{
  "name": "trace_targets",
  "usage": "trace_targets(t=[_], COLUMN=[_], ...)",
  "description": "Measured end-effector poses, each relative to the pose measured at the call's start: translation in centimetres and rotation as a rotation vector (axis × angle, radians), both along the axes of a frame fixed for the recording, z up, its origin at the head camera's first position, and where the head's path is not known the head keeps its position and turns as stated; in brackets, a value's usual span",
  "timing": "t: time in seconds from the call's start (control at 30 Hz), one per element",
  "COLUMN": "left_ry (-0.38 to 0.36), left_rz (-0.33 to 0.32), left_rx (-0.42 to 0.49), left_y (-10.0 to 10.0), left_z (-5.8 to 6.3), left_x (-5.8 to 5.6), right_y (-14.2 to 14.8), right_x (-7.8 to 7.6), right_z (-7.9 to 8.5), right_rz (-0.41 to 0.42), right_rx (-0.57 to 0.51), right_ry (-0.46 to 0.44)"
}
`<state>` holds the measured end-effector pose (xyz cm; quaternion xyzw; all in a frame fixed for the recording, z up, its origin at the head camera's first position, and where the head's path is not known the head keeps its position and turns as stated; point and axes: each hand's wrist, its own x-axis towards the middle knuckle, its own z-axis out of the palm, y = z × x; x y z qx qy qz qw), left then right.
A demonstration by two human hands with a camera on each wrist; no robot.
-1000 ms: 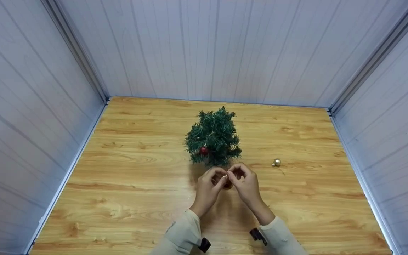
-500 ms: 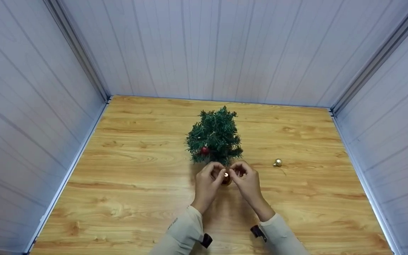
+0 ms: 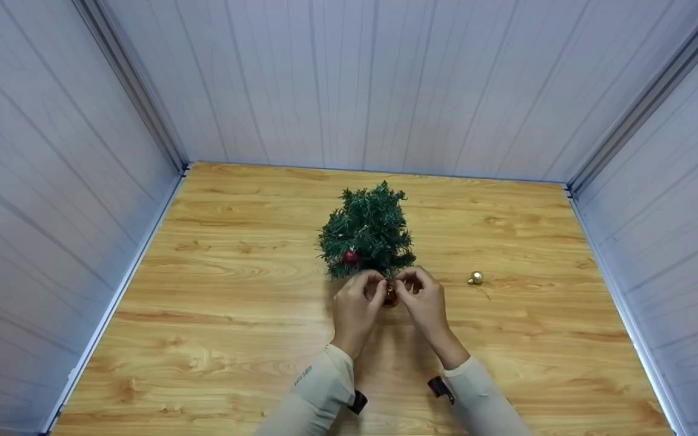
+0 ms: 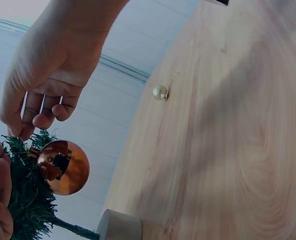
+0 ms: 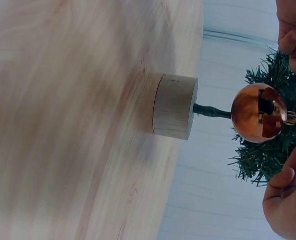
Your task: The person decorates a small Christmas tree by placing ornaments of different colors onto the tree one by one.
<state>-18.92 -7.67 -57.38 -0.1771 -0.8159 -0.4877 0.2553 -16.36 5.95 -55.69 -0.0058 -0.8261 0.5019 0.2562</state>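
Copper-coloured glossy ball ornament [image 5: 250, 114] hangs cap-up, axis upright, before the bristly green tree [image 3: 366, 233]; left hand [image 3: 354, 312] and right hand [image 3: 426, 310] pinch its top between fingers [image 4: 32, 107].

head: base [image 5: 175, 106] hidden, bauble [image 3: 391, 297] partly behind left hand [image 3: 355, 310] and right hand [image 3: 425, 309] | sleeve print [image 3: 303, 375] unreadable | left wrist: tree [image 4: 28, 200], left hand cut off left | right wrist: both hands cut off right

The left hand [image 3: 354, 310] and right hand [image 3: 428, 309] are bare, below long, pale cream fabric sleeves [image 3: 312, 396]; small dark lettering [image 3: 303, 375] marks the left one, and a blocky black device [image 3: 358, 402] shows beside each.
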Motion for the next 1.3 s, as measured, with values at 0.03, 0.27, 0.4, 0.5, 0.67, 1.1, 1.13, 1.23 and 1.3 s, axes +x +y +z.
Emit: trace_targets(t=[0.03, 0.27, 0.4, 0.5, 0.67, 1.1, 1.13, 1.23, 1.3], left_ry=[0.014, 0.06, 0.053, 0.045, 0.025, 0.088, 0.099, 0.132, 0.147], left_rz=[0.018, 0.092, 0.117, 0.13, 0.141, 0.151, 0.152, 0.154, 0.15], left_rx=[-0.019, -0.066, -0.069, -0.085, -0.128, -0.24, -0.252, -0.28, -0.293], left_y=[0.0, 0.2, 0.3, 0.4, 0.4, 0.3, 0.2, 0.2, 0.2], left_z=[0.0, -0.1, 0.1, 0.3, 0.2, -0.5, -0.6, -0.7, -0.6], left_x=[-0.1, -0.4, -0.6, -0.6, -0.6, -0.3, -0.3, -0.4, -0.4], right_y=[0.1, 0.2, 0.1, 0.0, 0.0, 0.4, 0.4, 0.4, 0.4], right_x=[-0.1, -0.7, -1.1, -1.4, -1.4, -0.9, -0.9, -0.8, -0.7], right_z=[-0.1, -0.1, 0.2, 0.3, 0.1, -0.9, -0.9, -0.9, -0.9], right_rz=[0.004, 0.014, -0.006, -0.026, -0.029, 0.005, 0.007, 0.013, 0.017], right_rx=[0.001, -0.015, -0.009, 0.0, 0.018, 0.017, 0.021, 0.042, 0.06], right_ry=[0.004, 0.0, -0.014, -0.046, -0.087, -0.077, -0.075, -0.065, -0.055])
